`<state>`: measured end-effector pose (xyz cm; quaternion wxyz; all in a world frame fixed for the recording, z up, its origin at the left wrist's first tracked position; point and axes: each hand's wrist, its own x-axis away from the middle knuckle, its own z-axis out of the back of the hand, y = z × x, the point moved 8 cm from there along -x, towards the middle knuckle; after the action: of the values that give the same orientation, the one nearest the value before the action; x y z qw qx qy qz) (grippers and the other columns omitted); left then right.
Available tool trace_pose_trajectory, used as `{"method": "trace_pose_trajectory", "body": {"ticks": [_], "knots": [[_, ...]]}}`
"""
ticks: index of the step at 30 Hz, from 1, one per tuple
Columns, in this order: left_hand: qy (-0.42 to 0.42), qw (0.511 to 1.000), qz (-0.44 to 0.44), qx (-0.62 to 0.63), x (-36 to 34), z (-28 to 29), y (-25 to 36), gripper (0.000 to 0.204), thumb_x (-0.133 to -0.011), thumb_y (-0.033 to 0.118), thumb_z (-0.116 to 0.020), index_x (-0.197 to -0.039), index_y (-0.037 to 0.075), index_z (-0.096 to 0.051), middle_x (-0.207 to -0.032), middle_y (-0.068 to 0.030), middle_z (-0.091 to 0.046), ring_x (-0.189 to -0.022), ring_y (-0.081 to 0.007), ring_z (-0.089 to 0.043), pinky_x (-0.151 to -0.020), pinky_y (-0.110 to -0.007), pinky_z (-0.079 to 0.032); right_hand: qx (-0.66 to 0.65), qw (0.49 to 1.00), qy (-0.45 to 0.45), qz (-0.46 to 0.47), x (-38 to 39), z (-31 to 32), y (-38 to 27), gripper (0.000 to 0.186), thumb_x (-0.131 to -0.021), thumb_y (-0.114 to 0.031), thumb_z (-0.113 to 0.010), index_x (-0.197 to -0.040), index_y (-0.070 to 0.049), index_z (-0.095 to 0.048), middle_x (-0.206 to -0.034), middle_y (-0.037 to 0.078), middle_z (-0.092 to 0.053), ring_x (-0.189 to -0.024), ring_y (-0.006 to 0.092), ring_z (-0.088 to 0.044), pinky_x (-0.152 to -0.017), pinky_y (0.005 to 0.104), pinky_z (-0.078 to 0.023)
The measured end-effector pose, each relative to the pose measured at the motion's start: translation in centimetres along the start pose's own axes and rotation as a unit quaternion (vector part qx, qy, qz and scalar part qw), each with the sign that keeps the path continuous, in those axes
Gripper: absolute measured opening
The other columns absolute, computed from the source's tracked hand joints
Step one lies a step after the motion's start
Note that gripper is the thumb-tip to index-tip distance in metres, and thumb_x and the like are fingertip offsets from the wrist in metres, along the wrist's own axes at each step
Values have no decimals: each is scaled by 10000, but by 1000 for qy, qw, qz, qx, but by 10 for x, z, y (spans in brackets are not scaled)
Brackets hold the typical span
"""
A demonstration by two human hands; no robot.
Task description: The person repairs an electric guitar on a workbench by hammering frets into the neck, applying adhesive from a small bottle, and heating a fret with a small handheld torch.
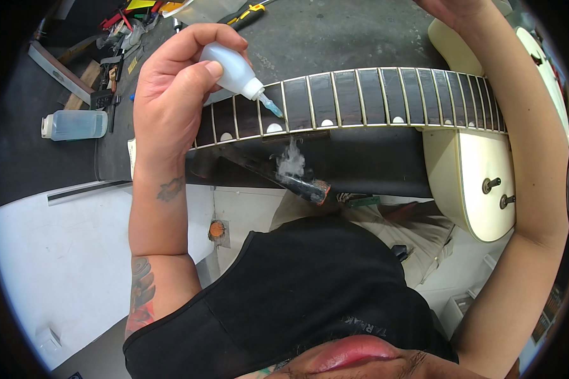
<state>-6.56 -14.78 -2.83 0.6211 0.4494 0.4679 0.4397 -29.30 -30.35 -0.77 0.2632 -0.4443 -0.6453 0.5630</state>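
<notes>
Pale plastic bottle (pixel 232 71), pinched in my left fingers (pixel 203 74), its nozzle (pixel 271 106) below-right of them at the fretboard (pixel 348 98): squeezing too hard could flood it. My right fingers' state I can't tell.

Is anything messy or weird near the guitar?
Yes: a wispy white patch just below the long, dark guitar fretboard with metal frets. It stands out against the darkness around it; I can't tell whether it's smoke, a spill or a smear.
</notes>
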Motion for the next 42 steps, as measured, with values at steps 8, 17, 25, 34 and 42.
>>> {"method": "trace_pose_trajectory", "body": {"ticks": [8, 17, 25, 34, 42], "knots": [[-9, 1000, -5, 3, -9, -6, 2, 353, -902, 35, -510, -1217, -79, -620, -1096, -189, -656, -1019, -241, -681, -878, -353, -568, 17, 1000, 16, 12, 6, 10, -10, 687, -1031, -696, -388, -750, -108, -604, -569, -31, -521, -510, 96, -515, -550, 263, -482], [-9, 1000, -6, 8, -9, -5, 3, 362, -895, 35, -510, -1219, -82, -618, -1102, -191, -654, -1027, -243, -678, -889, -354, -566, 20, 999, 28, 20, 7, 9, -13, 680, -1031, -696, -396, -753, -110, -600, -572, -33, -523, -509, 90, -518, -545, 261, -482], [-16, 1000, -8, 14, -10, -6, 3, 357, -907, 45, -517, -1227, -79, -615, -1102, -187, -651, -1029, -239, -677, -888, -351, -572, 34, 999, 16, -28, -1, 14, -4, 683, -1031, -694, -392, -752, -108, -602, -557, -28, -518, -505, 96, -515, -543, 261, -478], [-11, 1000, -8, 18, -10, -4, 2, 350, -918, 55, -526, -1230, -75, -614, -1099, -185, -653, -1029, -235, -678, -893, -352, -577, 23, 999, 25, 11, 7, 10, -11, 688, -1025, -702, -398, -750, -106, -604, -553, -24, -521, -503, 102, -513, -549, 265, -477], [20, 999, -7, 24, -10, -6, 5, 339, -919, 31, -488, -1200, -79, -640, -1039, -131, -694, -942, -158, -680, -869, -308, -572, 28, 999, 21, 9, 7, 10, -11, 693, -1023, -705, -399, -754, -103, -612, -555, -23, -527, -501, 104, -511, -558, 270, -482]]}}
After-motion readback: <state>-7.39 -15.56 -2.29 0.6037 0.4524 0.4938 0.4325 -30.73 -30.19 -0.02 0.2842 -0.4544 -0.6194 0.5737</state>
